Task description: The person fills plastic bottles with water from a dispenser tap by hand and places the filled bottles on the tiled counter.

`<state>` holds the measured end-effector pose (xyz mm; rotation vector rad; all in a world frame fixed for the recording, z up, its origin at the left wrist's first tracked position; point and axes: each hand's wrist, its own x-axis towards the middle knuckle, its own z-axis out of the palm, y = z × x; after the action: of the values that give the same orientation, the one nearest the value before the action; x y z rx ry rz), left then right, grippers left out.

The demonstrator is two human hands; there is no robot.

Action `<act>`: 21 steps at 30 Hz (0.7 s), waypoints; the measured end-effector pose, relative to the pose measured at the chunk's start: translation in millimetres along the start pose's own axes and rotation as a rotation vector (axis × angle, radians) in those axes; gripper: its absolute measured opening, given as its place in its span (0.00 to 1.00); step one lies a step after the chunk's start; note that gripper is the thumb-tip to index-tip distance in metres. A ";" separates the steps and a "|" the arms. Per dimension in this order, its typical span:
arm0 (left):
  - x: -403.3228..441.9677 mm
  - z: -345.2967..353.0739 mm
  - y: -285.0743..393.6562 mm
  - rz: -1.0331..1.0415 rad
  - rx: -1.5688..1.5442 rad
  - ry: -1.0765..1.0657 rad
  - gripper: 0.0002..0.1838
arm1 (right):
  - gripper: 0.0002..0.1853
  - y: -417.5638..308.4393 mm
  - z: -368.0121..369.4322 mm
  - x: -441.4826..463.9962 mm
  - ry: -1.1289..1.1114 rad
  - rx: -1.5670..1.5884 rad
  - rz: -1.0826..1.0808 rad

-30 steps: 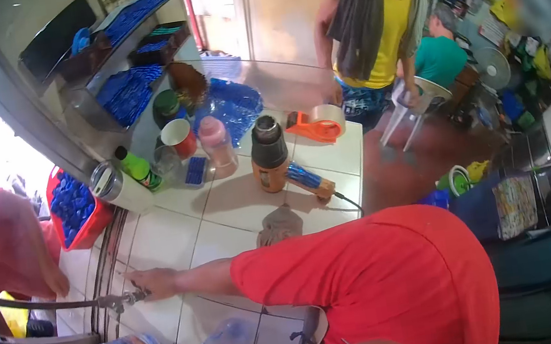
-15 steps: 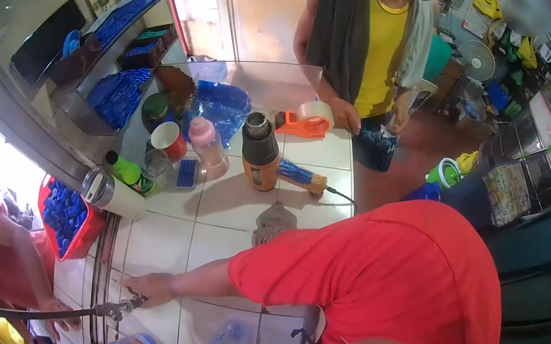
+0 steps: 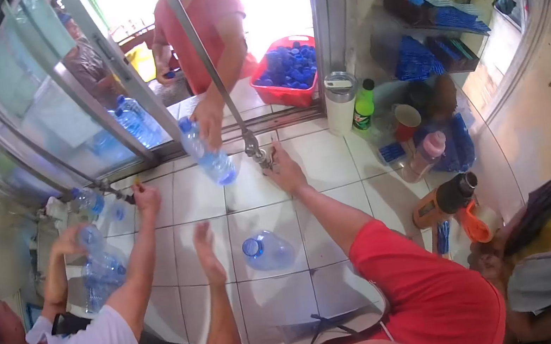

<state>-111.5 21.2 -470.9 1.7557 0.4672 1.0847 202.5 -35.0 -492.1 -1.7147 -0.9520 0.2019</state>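
Some tile (image 3: 257, 214) separates left hand (image 3: 209, 254) and bottle (image 3: 271, 250); right hand (image 3: 285, 172) holds tap (image 3: 257, 153).

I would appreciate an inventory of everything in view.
Loose bottle: one, bluish, centre tiles
Other bottles: several, bluish, mostly left
Caps: many, blue, in tub
Tub: one, red, window ledge
Tumbler: one, white, near tub
Small bottle: one, green, beside tumbler
Cup: one, red, right
Heat gun: one, orange-black, right
Tape dispenser: one, orange, right
Valve: one, metallic, centre
People: four, variously dressed, around
Left hand: one, bare, over tiles
Right hand: one, bare, at valve
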 end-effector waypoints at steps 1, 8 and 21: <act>-24.9 1.5 10.8 0.019 0.052 -0.122 0.62 | 0.48 -2.8 -2.4 0.2 -0.018 0.025 0.035; -70.9 80.2 64.3 -0.348 0.152 -0.290 0.55 | 0.49 18.1 11.6 2.6 0.049 -0.044 -0.060; 137.6 31.4 380.0 0.066 -0.071 0.138 0.43 | 0.46 28.3 18.4 1.0 0.078 0.017 -0.158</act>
<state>-73.6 -66.0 -76.8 1.6504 0.4517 1.2606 206.5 -22.7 -523.3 -1.6120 -1.0197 0.0389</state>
